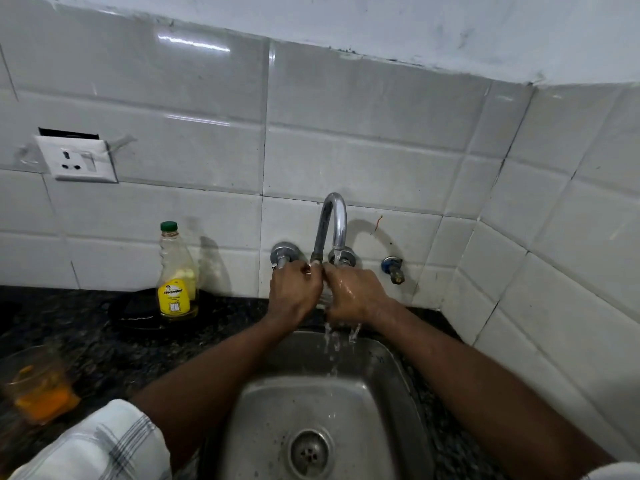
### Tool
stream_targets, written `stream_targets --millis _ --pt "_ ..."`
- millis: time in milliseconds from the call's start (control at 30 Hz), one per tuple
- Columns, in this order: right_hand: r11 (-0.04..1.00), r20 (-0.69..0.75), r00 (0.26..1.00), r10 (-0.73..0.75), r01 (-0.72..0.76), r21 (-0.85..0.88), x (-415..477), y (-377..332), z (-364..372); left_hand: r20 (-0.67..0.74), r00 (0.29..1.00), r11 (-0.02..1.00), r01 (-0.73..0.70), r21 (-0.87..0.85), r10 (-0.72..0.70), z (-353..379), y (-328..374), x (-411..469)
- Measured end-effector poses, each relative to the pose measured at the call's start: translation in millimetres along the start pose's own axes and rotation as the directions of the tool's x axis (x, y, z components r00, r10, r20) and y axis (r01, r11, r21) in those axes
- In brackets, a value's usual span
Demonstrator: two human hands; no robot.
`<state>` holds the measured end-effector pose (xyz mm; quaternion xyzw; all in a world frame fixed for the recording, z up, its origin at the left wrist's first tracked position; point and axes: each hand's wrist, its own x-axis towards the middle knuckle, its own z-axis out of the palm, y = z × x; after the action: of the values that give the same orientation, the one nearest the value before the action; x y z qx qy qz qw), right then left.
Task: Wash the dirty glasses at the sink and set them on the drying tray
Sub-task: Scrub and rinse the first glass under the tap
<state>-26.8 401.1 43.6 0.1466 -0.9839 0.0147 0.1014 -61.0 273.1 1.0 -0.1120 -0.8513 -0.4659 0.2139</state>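
The steel sink (322,410) fills the foreground, the dark speckled desk (104,348) running off to its left, and both arms reach across the basin to the curved tap (334,223) on the tiled wall. Water is running, spilling down off the hands into the basin.

The left hand (294,292) and right hand (356,292) meet right under the spout, knuckles up, fingers curled in toward each other. Whether there's a clear glass pinched between them I cannot tell; something pale glints in the gap, but it could just be water. So: curled, wet, holding what, unknown.

The glass I can be sure of is the dirty glass (40,389), down at the far left on the desk, blurred, upright, with orange residue in the bottom. It stands well apart from both hands, off to the left and nearer the person, so the left hand is the nearer one by my reckoning. No drying tray shows anywhere (it must be out of shot).

Smallest now: the soap bottle (177,271), green cap, yellow label. There's print and a small figure on it, but the brand name is too soft to read.
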Motion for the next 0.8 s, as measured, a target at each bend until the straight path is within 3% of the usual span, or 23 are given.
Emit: stream_targets --millis 100,133,233,333,400,433,500,567,633,667,733,800 --pt "0.968 0.155 0.987 0.051 -0.087 0.237 1.6 5.7 -3.1 -0.074 0.956 0.955 -0.289 -0.070 0.284 -4.1 -7.4 -9.4" --pt "0.975 0.141 0.988 0.063 -0.091 0.204 0.8 3.2 -3.1 -0.057 0.962 0.960 -0.270 -0.074 0.266 -3.3 -5.4 -6.7" --pt "0.998 -0.047 0.998 0.035 -0.037 -0.044 0.0 -2.1 3.7 0.057 0.996 0.997 0.070 0.014 -0.070 4.0 4.3 9.0" --pt "0.999 -0.057 0.998 0.022 -0.020 0.040 -1.1 -0.1 6.1 0.084 0.994 0.997 0.073 -0.013 -0.072 5.1 4.9 8.4" --pt "0.976 -0.010 0.994 0.112 -0.108 0.192 -3.2 4.9 8.1 0.083 0.992 0.979 0.112 -0.170 -0.099 -1.1 10.1 4.5" --pt "0.936 0.017 0.985 0.170 -0.166 0.310 -4.2 6.8 11.4 0.062 0.981 0.943 0.192 -0.271 -0.182 -2.8 11.7 4.4" --pt "0.749 0.047 0.959 0.281 -0.249 0.614 -5.4 4.3 19.1 0.119 0.908 0.812 0.414 -0.411 -0.403 3.2 3.6 6.4" --pt "0.464 0.066 0.905 0.421 -0.277 0.842 -2.7 -3.0 28.6 0.393 0.751 0.567 0.660 -0.494 -0.531 15.6 -2.8 -5.1" --pt "0.195 0.099 0.837 0.538 -0.239 0.951 3.9 -12.3 37.6 0.659 0.570 0.228 0.814 -0.535 -0.490 29.1 -0.5 -25.7" --pt "0.105 0.111 0.803 0.585 -0.211 0.972 6.3 -15.5 42.1 0.711 0.526 0.093 0.829 -0.551 -0.466 32.9 3.0 -32.9" --pt "-0.013 0.148 0.768 0.623 -0.178 0.984 8.1 -19.9 44.5 0.718 0.522 -0.056 0.790 -0.610 -0.461 35.9 8.5 -35.7" --pt "-0.050 0.154 0.767 0.623 -0.158 0.986 7.8 -18.7 42.8 0.691 0.534 -0.120 0.743 -0.659 -0.487 34.3 7.0 -28.7"
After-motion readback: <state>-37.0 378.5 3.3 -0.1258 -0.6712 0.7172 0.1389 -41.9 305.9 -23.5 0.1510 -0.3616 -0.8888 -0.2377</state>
